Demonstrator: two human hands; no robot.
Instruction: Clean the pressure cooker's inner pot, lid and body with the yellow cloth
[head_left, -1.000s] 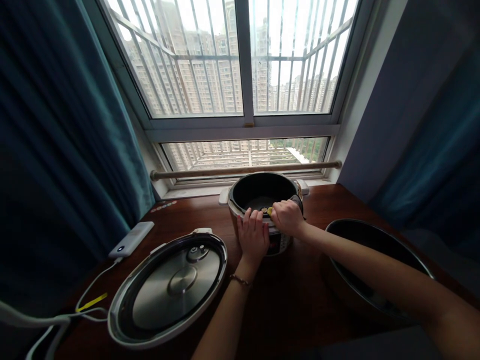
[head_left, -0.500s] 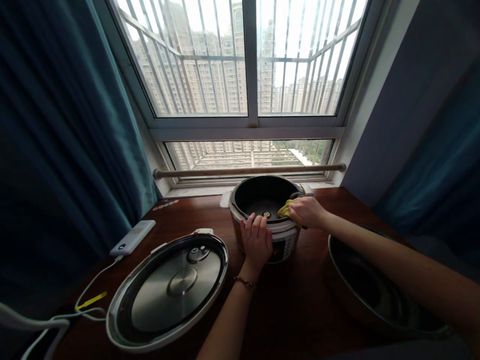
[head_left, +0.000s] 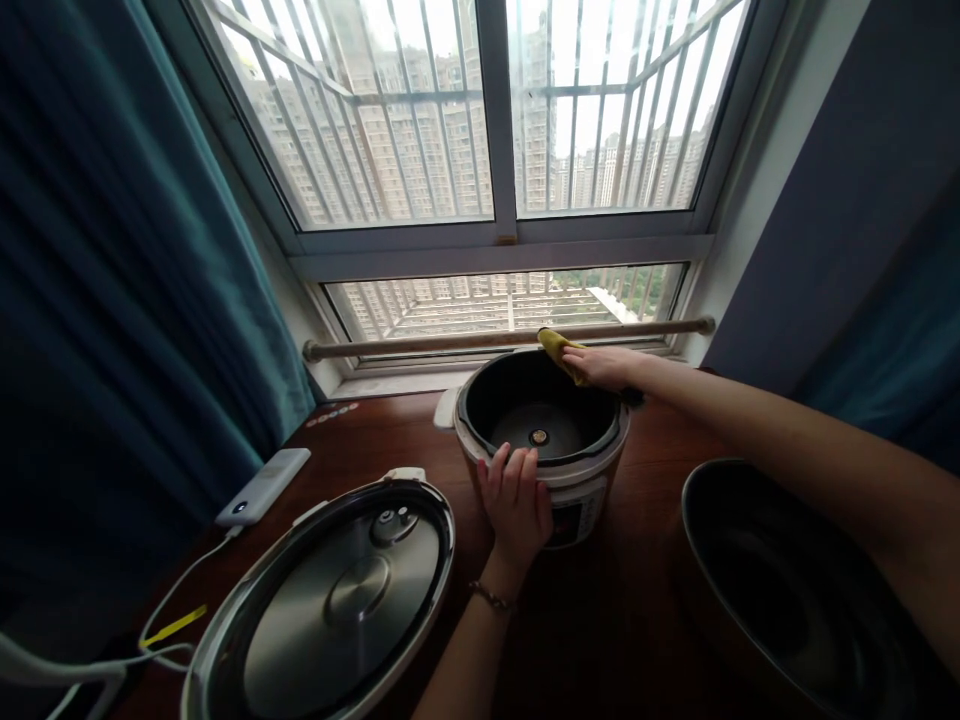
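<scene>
We flatten our left hand (head_left: 517, 500), fingers together, on the near wall of the cooker base (head_left: 544, 440) at table centre, steadying it while our right hand (head_left: 604, 366), fingers curled, presses the yellow cloth (head_left: 556, 345) onto its far rim.

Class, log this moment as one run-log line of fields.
left hand: steadies cooker front | right hand: presses yellow cloth on far rim | lid: on table, left | inner pot: right

Barred window (head_left: 495, 110), teal curtains (head_left: 112, 260), dark wooden table (head_left: 600, 620), daylight
</scene>
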